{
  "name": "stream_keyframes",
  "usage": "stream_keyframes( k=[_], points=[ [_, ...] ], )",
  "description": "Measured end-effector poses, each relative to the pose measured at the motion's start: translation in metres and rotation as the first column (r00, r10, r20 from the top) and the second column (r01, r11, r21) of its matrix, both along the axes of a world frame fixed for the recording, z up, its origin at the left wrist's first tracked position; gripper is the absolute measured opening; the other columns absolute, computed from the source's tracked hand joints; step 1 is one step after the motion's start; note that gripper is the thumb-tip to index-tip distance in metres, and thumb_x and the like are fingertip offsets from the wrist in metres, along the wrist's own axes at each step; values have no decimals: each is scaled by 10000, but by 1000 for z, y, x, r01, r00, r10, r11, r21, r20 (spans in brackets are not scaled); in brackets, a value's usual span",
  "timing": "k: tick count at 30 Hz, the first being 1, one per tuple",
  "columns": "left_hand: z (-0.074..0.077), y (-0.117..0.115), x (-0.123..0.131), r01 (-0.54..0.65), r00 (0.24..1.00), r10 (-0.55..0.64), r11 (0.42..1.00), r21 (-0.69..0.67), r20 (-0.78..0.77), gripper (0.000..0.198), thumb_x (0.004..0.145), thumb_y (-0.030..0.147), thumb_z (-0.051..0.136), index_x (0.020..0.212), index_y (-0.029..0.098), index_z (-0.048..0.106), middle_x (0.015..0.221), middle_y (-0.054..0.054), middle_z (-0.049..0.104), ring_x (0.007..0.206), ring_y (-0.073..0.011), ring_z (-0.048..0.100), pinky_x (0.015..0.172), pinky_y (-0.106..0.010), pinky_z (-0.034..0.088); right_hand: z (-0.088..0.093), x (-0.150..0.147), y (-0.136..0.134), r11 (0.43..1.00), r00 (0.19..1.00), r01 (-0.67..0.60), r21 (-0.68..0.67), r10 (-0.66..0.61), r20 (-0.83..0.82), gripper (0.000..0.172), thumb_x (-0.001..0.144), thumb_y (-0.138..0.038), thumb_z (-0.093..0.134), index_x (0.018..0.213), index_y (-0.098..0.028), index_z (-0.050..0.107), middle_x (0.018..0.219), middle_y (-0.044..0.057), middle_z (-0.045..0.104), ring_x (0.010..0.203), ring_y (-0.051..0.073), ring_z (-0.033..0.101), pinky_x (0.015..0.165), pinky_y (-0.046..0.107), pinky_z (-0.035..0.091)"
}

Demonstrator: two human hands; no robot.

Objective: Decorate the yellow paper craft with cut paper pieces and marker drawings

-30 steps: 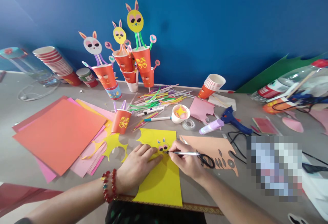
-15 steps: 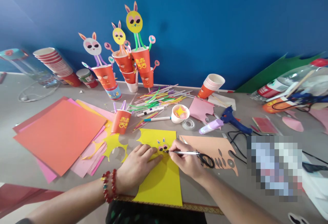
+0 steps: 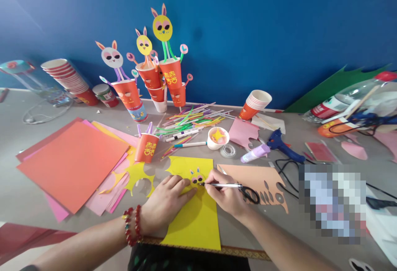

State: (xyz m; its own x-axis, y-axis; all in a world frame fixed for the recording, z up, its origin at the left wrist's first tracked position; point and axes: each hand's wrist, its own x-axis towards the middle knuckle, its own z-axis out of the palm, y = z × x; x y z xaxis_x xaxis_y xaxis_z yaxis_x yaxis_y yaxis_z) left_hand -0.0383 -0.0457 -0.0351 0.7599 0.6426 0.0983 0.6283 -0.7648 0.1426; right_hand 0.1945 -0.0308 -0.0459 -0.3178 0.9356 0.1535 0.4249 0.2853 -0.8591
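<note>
My left hand [image 3: 169, 198] lies flat with its fingers stretched across the left side of a yellow sheet of paper [image 3: 198, 225]. A pen [image 3: 223, 185] is pinched in my right hand [image 3: 226, 194]. Its tip meets a small yellow rabbit face [image 3: 196, 178] with blue-centred ears and dark eyes, just beyond my left fingertips. Partly under my right hand are black-handled scissors [image 3: 252, 195], lying over a peach sheet with cut-out holes [image 3: 269, 176].
Red paper cups bearing rabbit figures [image 3: 127, 91] stand by the blue wall. Loose straws [image 3: 192, 120], a white cup of scraps [image 3: 218, 138], a glue stick [image 3: 255, 153] and a blue glue gun [image 3: 285, 145] lie beyond the sheet. Coloured paper [image 3: 77, 159] is stacked at left.
Both hands stay almost in place. The pen tip is still at the rabbit face, and the view has shifted very slightly.
</note>
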Motion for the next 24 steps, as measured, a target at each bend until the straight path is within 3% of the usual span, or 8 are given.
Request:
stream_keyframes(
  k=[24],
  points=[
    [1, 1, 0, 9, 1000, -9, 1000, 3, -18, 365, 978, 195, 530, 1341, 234, 536, 1210, -92, 584, 1039, -252, 512, 874, -397, 448, 4, 1, 1, 999, 1000, 14, -38, -14, 8, 149, 821, -163, 506, 688, -225, 482, 603, -29, 549, 567, 150, 505, 537, 253, 357]
  ],
)
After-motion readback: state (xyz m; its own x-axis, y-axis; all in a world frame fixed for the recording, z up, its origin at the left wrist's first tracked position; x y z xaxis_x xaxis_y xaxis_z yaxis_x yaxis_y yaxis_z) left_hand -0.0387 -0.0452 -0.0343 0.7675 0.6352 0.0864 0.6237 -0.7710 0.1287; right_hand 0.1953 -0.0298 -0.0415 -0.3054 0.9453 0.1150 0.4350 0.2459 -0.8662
